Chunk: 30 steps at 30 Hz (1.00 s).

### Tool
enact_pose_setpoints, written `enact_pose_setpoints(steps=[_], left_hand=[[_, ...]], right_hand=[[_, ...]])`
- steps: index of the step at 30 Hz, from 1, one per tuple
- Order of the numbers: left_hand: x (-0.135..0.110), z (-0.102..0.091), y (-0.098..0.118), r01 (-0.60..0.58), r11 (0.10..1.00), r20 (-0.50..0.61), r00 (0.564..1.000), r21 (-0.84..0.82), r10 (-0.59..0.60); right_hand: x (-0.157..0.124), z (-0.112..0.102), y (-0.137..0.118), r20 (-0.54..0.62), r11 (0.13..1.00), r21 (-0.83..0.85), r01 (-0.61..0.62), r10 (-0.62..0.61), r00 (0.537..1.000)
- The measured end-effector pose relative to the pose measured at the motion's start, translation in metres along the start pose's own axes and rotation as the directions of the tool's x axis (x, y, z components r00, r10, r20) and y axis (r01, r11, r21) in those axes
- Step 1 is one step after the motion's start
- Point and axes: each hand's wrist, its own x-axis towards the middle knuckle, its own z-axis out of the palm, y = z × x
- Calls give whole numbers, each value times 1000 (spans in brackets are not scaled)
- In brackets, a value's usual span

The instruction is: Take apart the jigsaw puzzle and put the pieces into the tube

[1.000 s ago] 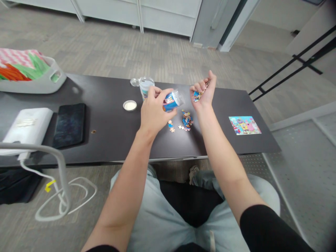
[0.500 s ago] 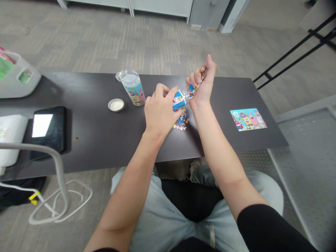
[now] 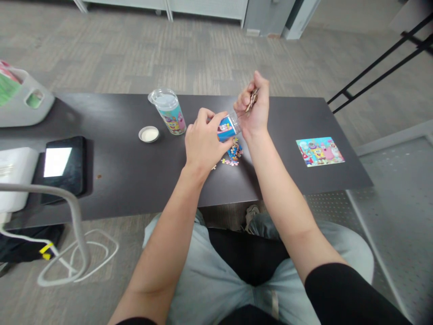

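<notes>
Tilted over the table, a small clear bottle with a blue cartoon label (image 3: 226, 129) is gripped by my left hand (image 3: 200, 142), its open mouth towards my right palm. My right hand (image 3: 255, 106) is curled, palm up, around a bunch of jigsaw puzzle pieces (image 3: 252, 100). Below the bottle lies a loose pile of jigsaw pieces (image 3: 234, 152) on the dark table (image 3: 135, 176). Left of my hands stands a clear cartoon-printed jar (image 3: 171, 113). Beside it rests a round white-lined cap (image 3: 149, 134).
A cartoon picture card (image 3: 320, 151) lies at the table's right. On the left are a black tablet-like device (image 3: 64, 167), a white device (image 3: 16, 174), a grey basket (image 3: 30, 104) and a pale cable (image 3: 79, 225). A black metal frame (image 3: 379, 67) stands beyond the right end.
My right hand has moved slightly left and closed further round the puzzle pieces. The pieces that were at the bottle's mouth are now in my right hand or out of sight.
</notes>
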Motion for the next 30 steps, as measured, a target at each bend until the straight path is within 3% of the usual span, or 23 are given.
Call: enact_pose_setpoints(steps=[4, 11, 15, 24, 30], left_hand=[[2, -3, 6, 28, 1000, 15, 1000, 7, -28], [0, -14, 17, 64, 996, 47, 997, 69, -67], [-2, -14, 16, 64, 995, 50, 996, 82, -68], [-9, -16, 5, 43, 998, 16, 999, 53, -44], [-11, -15, -2, 38, 999, 9, 999, 11, -38]], right_hand=[[6, -6, 7, 18, 997, 74, -6, 5, 1000], [-19, 8, -10, 14, 957, 284, -62, 61, 998], [-27, 12, -11, 17, 952, 305, -31, 27, 1000], [-32, 14, -8, 153, 957, 287, -35, -10, 988], [-37, 16, -11, 109, 960, 278, 12, -43, 993]])
